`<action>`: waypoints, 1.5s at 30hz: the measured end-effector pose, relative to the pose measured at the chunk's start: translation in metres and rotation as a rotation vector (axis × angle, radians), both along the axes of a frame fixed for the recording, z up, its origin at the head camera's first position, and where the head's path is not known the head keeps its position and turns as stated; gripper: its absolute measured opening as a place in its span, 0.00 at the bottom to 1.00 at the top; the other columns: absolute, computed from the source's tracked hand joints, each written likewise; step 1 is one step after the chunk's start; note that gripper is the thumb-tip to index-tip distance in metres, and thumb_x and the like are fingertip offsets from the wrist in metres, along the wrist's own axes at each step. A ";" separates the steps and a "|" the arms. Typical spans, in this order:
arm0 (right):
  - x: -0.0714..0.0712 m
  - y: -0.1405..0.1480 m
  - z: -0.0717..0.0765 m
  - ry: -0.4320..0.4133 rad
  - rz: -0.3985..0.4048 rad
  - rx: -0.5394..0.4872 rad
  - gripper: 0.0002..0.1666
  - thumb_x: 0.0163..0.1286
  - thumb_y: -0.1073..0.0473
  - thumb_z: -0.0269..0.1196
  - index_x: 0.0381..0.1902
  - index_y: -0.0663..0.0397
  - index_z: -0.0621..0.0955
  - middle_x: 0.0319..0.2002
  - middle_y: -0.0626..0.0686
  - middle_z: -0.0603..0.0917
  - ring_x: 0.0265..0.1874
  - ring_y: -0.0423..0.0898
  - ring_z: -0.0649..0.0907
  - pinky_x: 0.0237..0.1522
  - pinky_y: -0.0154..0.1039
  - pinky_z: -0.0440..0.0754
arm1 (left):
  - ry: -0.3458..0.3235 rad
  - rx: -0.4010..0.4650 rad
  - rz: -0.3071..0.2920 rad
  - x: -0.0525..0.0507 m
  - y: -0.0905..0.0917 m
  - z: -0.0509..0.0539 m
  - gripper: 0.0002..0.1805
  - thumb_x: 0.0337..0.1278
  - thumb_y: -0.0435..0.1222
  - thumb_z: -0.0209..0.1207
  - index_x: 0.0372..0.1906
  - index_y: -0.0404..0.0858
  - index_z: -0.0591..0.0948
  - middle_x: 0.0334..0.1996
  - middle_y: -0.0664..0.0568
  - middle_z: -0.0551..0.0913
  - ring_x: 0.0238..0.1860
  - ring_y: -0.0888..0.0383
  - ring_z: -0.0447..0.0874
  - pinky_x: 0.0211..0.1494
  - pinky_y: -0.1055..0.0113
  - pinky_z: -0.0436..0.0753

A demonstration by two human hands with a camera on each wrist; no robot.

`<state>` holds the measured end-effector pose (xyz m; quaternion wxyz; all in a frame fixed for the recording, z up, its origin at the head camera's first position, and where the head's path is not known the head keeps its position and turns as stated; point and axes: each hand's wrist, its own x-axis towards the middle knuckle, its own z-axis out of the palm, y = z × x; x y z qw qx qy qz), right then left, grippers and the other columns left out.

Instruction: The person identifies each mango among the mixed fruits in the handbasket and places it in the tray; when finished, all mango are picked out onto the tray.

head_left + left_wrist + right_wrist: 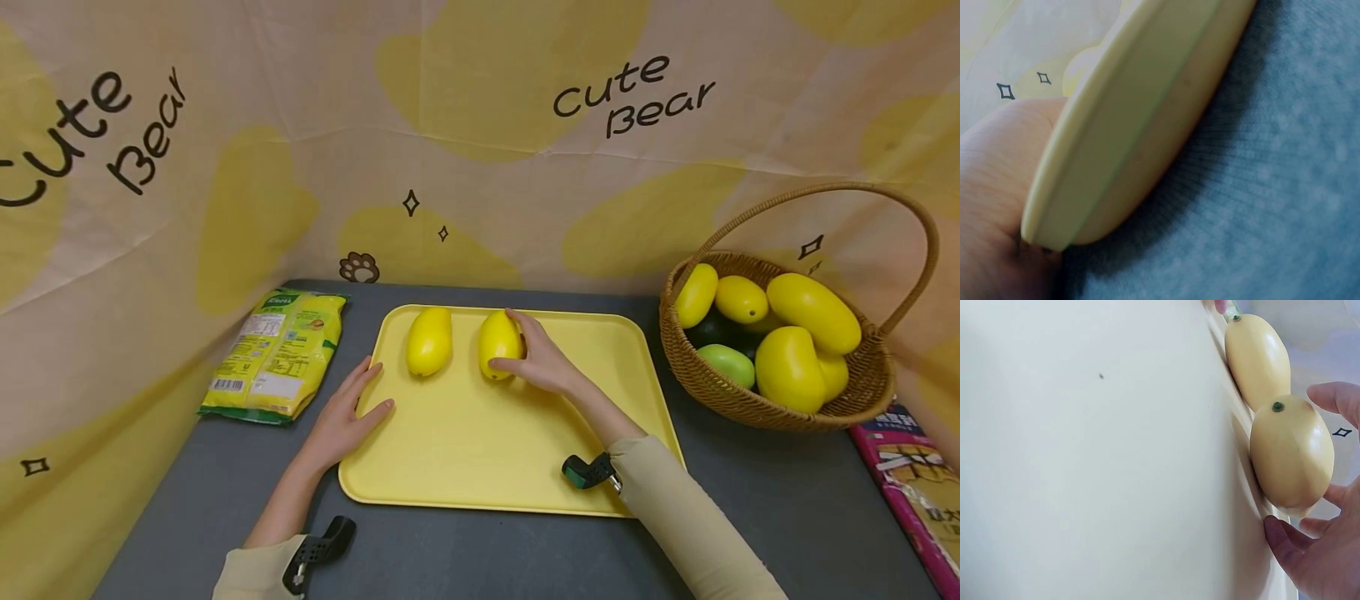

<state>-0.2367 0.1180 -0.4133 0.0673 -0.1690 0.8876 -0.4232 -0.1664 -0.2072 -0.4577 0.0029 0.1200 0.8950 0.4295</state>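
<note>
Two smooth yellow mangoes lie near the far edge of a yellow tray [450, 450], the left mango [429, 342] apart from the right mango [498, 343]. My right hand [543, 358] is around the right mango's right side, thumb at its near end and fingers by its far end. In the right wrist view the fingers of this hand [1329, 550] are spread loosely beside that mango [1291, 456], and the thumb looks just off it. At the tray's left edge, my left hand [343, 425] rests with extended fingers by the rim and the thumb over the tray.
A wicker basket [697, 379] with a tall handle stands right of the tray, holding several yellow fruits, a green one and something dark. A yellow-green packet [277, 354] lies on the left. A pink packet [911, 467] lies at the right edge. Printed cloth [480, 167] hangs behind.
</note>
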 end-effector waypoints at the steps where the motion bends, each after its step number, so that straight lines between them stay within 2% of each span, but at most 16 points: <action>1: 0.000 0.000 0.000 0.000 -0.003 0.000 0.55 0.59 0.50 0.69 0.76 0.56 0.53 0.73 0.60 0.56 0.66 0.57 0.65 0.67 0.54 0.65 | 0.001 0.000 -0.001 0.000 0.000 0.000 0.36 0.67 0.44 0.58 0.74 0.35 0.61 0.76 0.40 0.50 0.74 0.38 0.49 0.70 0.38 0.54; 5: 0.000 0.002 -0.001 -0.001 -0.014 0.003 0.55 0.59 0.49 0.69 0.76 0.55 0.53 0.73 0.60 0.56 0.66 0.57 0.65 0.66 0.53 0.65 | 0.004 0.003 -0.004 0.000 0.002 0.001 0.36 0.67 0.44 0.58 0.74 0.35 0.61 0.76 0.40 0.50 0.74 0.38 0.49 0.70 0.38 0.55; 10: 0.002 0.005 -0.003 -0.022 -0.038 -0.024 0.54 0.61 0.49 0.68 0.76 0.55 0.53 0.73 0.59 0.57 0.63 0.57 0.69 0.64 0.52 0.69 | -0.003 0.002 -0.005 0.000 0.004 0.003 0.36 0.67 0.45 0.58 0.74 0.35 0.60 0.76 0.40 0.50 0.74 0.38 0.49 0.70 0.38 0.54; 17: 0.011 0.012 -0.002 -0.062 -0.127 -0.079 0.49 0.63 0.50 0.67 0.75 0.53 0.58 0.72 0.60 0.60 0.62 0.59 0.72 0.62 0.53 0.71 | -0.012 0.004 -0.007 -0.001 0.005 0.002 0.37 0.68 0.45 0.58 0.74 0.36 0.60 0.76 0.40 0.50 0.74 0.38 0.48 0.70 0.38 0.54; 20: 0.017 0.018 0.001 -0.105 -0.178 -0.150 0.44 0.65 0.51 0.66 0.74 0.51 0.61 0.71 0.58 0.62 0.62 0.58 0.72 0.60 0.54 0.73 | -0.018 0.006 -0.007 -0.001 0.006 0.002 0.37 0.68 0.45 0.58 0.74 0.36 0.60 0.76 0.40 0.49 0.74 0.38 0.48 0.70 0.38 0.54; 23: 0.025 0.024 0.005 -0.163 -0.223 -0.263 0.36 0.68 0.56 0.64 0.71 0.52 0.66 0.70 0.57 0.66 0.61 0.57 0.74 0.58 0.53 0.75 | -0.019 0.005 -0.008 0.000 0.006 0.001 0.37 0.68 0.46 0.58 0.74 0.36 0.60 0.76 0.40 0.49 0.74 0.38 0.48 0.69 0.38 0.54; 28: 0.039 0.037 0.016 -0.232 -0.248 -0.419 0.25 0.73 0.61 0.57 0.65 0.61 0.72 0.65 0.60 0.71 0.58 0.56 0.76 0.59 0.53 0.74 | -0.002 0.003 -0.016 0.001 0.005 0.002 0.37 0.67 0.44 0.58 0.74 0.34 0.60 0.76 0.39 0.50 0.74 0.37 0.49 0.69 0.38 0.56; 34: 0.055 0.057 0.035 -0.278 -0.251 -0.498 0.22 0.74 0.62 0.55 0.62 0.67 0.73 0.63 0.63 0.72 0.58 0.57 0.74 0.61 0.52 0.73 | 0.019 0.006 -0.023 0.001 0.004 0.003 0.36 0.67 0.42 0.59 0.73 0.33 0.61 0.75 0.37 0.50 0.73 0.36 0.49 0.68 0.38 0.56; 38: 0.068 0.073 0.049 -0.290 -0.217 -0.484 0.24 0.75 0.60 0.55 0.63 0.69 0.71 0.63 0.64 0.70 0.59 0.55 0.74 0.61 0.49 0.73 | 0.017 0.006 -0.021 0.001 0.003 0.003 0.36 0.67 0.43 0.59 0.73 0.33 0.61 0.76 0.38 0.50 0.73 0.36 0.49 0.68 0.38 0.56; 40: 0.074 0.083 0.056 -0.283 -0.194 -0.466 0.24 0.75 0.59 0.55 0.63 0.68 0.71 0.62 0.62 0.72 0.58 0.51 0.74 0.59 0.44 0.74 | 0.016 0.006 -0.020 0.001 0.003 0.002 0.36 0.67 0.43 0.59 0.74 0.33 0.61 0.76 0.38 0.50 0.74 0.37 0.49 0.68 0.38 0.56; 45: 0.088 0.108 0.075 -0.197 -0.147 -0.376 0.21 0.75 0.57 0.56 0.60 0.64 0.74 0.58 0.53 0.75 0.52 0.43 0.77 0.52 0.34 0.77 | 0.008 0.003 -0.015 0.001 0.001 0.002 0.36 0.68 0.44 0.58 0.74 0.34 0.61 0.76 0.39 0.50 0.74 0.38 0.48 0.69 0.38 0.55</action>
